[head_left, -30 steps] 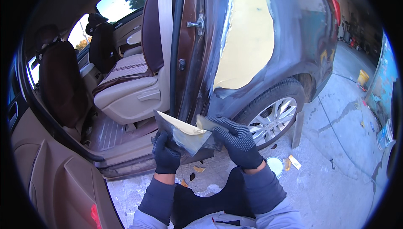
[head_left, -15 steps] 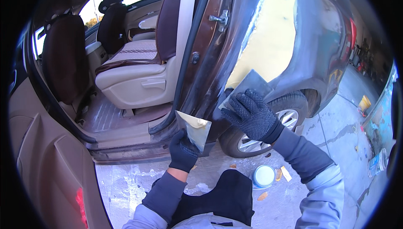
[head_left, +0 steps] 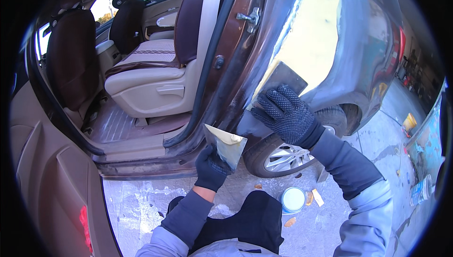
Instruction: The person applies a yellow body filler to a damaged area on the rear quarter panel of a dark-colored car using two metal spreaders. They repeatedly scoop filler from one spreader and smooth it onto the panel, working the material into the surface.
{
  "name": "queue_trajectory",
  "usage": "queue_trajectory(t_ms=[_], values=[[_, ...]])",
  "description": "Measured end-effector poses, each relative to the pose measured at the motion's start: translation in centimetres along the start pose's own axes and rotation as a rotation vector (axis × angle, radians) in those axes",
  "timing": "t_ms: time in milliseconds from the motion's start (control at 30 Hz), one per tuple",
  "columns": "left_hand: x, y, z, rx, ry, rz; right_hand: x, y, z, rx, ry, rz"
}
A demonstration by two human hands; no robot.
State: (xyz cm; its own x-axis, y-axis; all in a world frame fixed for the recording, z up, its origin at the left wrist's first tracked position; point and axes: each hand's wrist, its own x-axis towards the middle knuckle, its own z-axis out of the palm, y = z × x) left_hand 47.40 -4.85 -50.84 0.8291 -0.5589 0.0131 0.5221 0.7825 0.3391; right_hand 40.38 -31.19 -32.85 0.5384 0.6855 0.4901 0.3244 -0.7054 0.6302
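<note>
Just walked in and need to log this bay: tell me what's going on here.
A person in dark dotted gloves is working on a car's rear quarter panel beside the open rear door. The right hand presses a dark flat spreader against the panel, at the lower edge of a large pale yellow filler patch. The left hand holds a flat board carrying a dab of the same pale filler. A small round tin sits on the concrete by the wheel.

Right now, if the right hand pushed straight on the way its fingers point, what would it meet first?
The grey spreader under its fingers, then the yellowish filler patch on the car's rear panel; depth is hard to judge.
</note>
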Motion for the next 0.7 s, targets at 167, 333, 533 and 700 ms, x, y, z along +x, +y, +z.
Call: queue_trajectory(t_ms=[167,333,533,700], values=[[-0.1,0.2,0.1,-0.002,0.033,-0.02,-1.6,-1.1,0.7,0.027,-0.061,0.076],[-0.5,0.2,0.5,0.017,0.049,-0.01,-5.3,-2.3,0.8,0.096,-0.074,0.157],[-0.6,0.1,1.0,0.019,0.071,0.006,-7.4,-3.0,-0.6,0.089,-0.022,0.265],[-1.4,-0.1,1.1,0.121,0.002,0.031,-6.6,-6.4,-5.1,0.34,0.058,0.76]])
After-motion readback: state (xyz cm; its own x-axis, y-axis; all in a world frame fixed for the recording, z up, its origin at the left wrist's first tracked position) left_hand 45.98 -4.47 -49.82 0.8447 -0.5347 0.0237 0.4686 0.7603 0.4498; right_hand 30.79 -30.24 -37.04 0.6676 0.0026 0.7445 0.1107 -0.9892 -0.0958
